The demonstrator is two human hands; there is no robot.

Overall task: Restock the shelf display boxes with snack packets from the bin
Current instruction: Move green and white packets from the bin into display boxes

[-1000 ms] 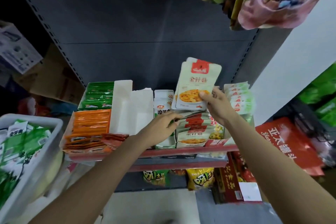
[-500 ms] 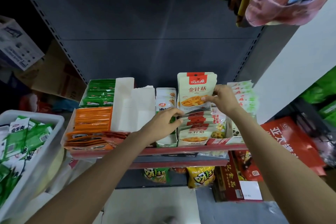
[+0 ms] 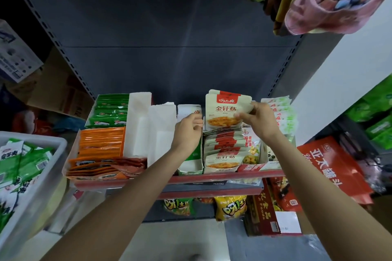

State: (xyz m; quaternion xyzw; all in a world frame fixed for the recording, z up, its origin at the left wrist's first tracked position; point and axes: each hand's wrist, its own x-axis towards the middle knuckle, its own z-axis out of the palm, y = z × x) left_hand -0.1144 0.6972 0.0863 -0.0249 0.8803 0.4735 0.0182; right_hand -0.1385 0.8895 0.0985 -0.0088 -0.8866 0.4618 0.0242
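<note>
At the back of the display box [image 3: 214, 167], the right hand [image 3: 257, 119] pinches the beige packets [image 3: 227, 112], now lowered upright behind the row below its fingers. The left hand [image 3: 187, 131], fingers curled, has lifted beside them, holding nothing visible. Judged nearly seated; the bin [image 3: 40, 167] sits far left.

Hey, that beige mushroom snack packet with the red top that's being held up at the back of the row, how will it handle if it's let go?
The beige snack packet looks thin and light, pinched by the right hand. It seems floppy, so it would probably lean onto the packed row. Its glossy film may be slippery.
</note>
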